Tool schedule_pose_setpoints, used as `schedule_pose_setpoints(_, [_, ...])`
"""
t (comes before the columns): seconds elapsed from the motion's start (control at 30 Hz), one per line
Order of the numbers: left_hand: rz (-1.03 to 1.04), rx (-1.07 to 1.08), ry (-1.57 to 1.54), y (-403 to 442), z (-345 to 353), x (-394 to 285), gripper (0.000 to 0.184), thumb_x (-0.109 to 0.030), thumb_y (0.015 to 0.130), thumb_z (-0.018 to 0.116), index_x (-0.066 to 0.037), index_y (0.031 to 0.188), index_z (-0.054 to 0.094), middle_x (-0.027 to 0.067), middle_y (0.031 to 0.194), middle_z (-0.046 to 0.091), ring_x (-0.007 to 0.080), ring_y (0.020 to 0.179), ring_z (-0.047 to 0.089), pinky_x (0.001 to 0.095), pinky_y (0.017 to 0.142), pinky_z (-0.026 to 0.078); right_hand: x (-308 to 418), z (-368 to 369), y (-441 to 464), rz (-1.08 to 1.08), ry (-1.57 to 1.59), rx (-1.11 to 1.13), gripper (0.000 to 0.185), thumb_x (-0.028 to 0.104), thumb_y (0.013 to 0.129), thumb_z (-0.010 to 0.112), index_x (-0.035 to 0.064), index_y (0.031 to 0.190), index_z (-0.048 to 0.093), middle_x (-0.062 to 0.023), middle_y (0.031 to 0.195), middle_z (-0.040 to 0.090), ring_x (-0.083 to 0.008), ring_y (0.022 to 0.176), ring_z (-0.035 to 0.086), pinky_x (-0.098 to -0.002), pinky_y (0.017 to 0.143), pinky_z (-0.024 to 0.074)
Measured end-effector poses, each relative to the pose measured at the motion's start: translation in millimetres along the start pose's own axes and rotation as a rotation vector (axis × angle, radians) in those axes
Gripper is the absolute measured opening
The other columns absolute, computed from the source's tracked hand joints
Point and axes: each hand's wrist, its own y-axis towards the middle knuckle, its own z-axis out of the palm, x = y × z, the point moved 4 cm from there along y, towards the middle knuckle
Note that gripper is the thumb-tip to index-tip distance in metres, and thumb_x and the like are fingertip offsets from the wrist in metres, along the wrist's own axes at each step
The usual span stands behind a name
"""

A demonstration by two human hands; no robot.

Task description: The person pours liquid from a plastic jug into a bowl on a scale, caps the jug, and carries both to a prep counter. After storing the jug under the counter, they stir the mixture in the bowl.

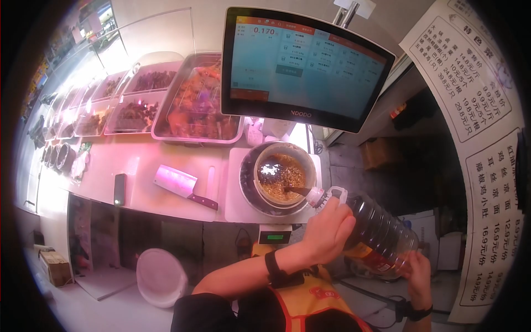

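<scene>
My left hand [330, 228] is closed round the handle near the neck of a large clear plastic jug [369, 213]. My right hand [415, 269] grips the jug's base from below. The jug is tilted with its mouth to the left, and dark liquid [297, 191] runs from it. Under the mouth stands a round pale tub [258, 191] holding brown liquid with grainy bits. The tub sits in a dark-rimmed bowl [246, 193] on a weighing scale [275, 235] with a green display.
A cleaver [180, 181] lies on the counter left of the tub, near a black phone-like device [119, 189]. Trays of food [200, 105] line the back. A touchscreen [304, 66] reading 0.170 hangs over the tub's far side. A round white stool [161, 278] stands below.
</scene>
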Motion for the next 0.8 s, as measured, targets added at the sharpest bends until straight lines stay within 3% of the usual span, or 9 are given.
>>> schedule_pose_setpoints(0.47, [0.015, -0.019, 0.006, 0, -1, 1, 0.016, -0.019, 0.099, 0.046, -0.007, 0.097, 0.056, 0.0158, 0.089, 0.048, 0.0376, 0.077, 0.053, 0.0438, 0.066, 0.043, 5, 5, -4, -0.017, 0.005, 0.003, 0.027, 0.028, 0.101, 0.055, 0.0026, 0.11, 0.055, -0.009, 0.1, 0.066, -0.0159, 0.084, 0.068, -0.0271, 0.068, 0.0561])
schedule_pose_setpoints(0.63, [0.003, -0.025, 0.027, 1, -2, 3, 0.016, -0.019, 0.098, 0.046, -0.007, 0.095, 0.056, 0.0152, 0.088, 0.049, 0.0374, 0.078, 0.053, 0.0444, 0.067, 0.042, -7, 12, 3, 0.014, 0.125, 0.054, 0.023, 0.016, 0.097, 0.061, -0.0008, 0.111, 0.054, -0.0118, 0.099, 0.066, -0.0174, 0.08, 0.067, -0.0245, 0.061, 0.0539])
schedule_pose_setpoints(0.8, [0.02, -0.025, 0.025, 4, -4, 4, 0.016, -0.019, 0.098, 0.046, -0.007, 0.095, 0.056, 0.0152, 0.088, 0.049, 0.0374, 0.078, 0.053, 0.0444, 0.067, 0.043, -9, 12, 4, 0.025, 0.145, 0.059, 0.023, 0.014, 0.097, 0.061, -0.001, 0.112, 0.054, -0.0125, 0.1, 0.066, -0.0175, 0.081, 0.067, -0.0241, 0.061, 0.0535])
